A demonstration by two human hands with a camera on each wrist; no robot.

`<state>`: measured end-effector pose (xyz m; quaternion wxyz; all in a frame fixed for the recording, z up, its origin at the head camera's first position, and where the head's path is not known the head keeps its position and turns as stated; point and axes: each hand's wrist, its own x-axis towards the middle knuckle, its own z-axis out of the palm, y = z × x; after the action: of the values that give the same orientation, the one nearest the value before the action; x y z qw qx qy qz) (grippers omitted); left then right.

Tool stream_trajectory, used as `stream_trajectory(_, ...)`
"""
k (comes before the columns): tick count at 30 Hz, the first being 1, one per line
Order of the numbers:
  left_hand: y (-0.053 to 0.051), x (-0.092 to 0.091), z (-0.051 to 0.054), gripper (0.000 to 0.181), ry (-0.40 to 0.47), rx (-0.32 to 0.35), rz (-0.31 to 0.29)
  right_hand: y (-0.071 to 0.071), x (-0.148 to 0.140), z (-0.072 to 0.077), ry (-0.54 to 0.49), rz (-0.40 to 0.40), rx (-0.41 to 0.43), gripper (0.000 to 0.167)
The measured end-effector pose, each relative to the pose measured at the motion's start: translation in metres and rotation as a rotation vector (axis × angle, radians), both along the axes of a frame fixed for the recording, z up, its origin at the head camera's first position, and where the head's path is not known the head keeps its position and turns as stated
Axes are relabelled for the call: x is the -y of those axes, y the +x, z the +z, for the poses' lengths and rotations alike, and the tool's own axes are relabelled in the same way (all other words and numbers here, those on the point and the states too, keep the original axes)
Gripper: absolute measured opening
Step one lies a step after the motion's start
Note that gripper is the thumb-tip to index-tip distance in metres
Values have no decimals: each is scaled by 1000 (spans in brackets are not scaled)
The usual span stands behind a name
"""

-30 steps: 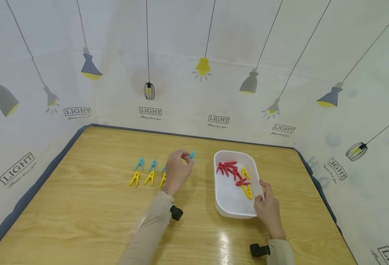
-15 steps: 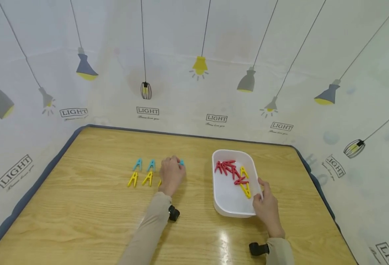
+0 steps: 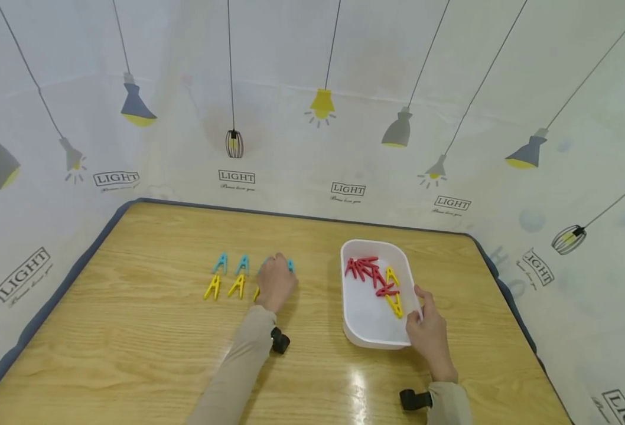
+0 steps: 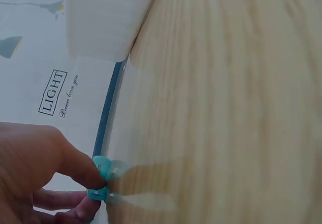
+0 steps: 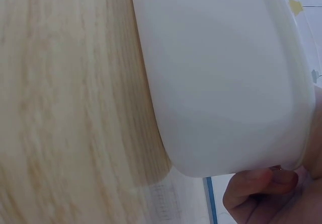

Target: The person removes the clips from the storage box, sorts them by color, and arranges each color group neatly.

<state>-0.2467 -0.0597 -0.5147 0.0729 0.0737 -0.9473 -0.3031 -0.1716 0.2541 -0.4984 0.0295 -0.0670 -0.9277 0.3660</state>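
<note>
In the head view my left hand (image 3: 276, 283) pinches a blue clothespin (image 3: 290, 265) at the table surface. The left wrist view has this clothespin (image 4: 102, 176) between thumb and fingers, touching the wood. To its left lies a row of blue clothespins (image 3: 242, 264), with a row of yellow clothespins (image 3: 236, 286) in front; my hand partly covers the right end of both rows. My right hand (image 3: 432, 337) grips the right rim of a white plastic bin (image 3: 371, 324). Inside the bin are several red clothespins (image 3: 363, 268) and two yellow clothespins (image 3: 395, 306).
Everything stands on a wood-grain table (image 3: 132, 330) with a dark blue edge (image 3: 238, 209). Behind and beside it hangs a pale cloth (image 3: 291, 147) printed with lamps. A black wrist camera (image 3: 279, 341) sits on the left sleeve, another camera (image 3: 416, 400) on the right.
My left hand has brought the blue clothespin left and down to the table at the right end of the blue row. The right hand stays on the bin; the view shifted slightly.
</note>
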Motion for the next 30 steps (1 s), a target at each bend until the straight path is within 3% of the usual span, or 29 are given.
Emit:
stream_trajectory(19, 4, 2, 4, 16, 37, 6, -16, 1, 1, 0, 7, -16, 10, 56)
stream_trajectory(23, 5, -2, 16, 30, 32, -17, -51, 0, 1, 0, 9, -18, 20, 56)
stream_trajectory(26, 6, -9, 31, 37, 25, -53, -90, 0, 1, 1, 9, -18, 14, 56)
stream_trajectory(30, 9, -29, 53, 33, 28, -70, -146, 1, 1, 1, 11, -16, 2, 55)
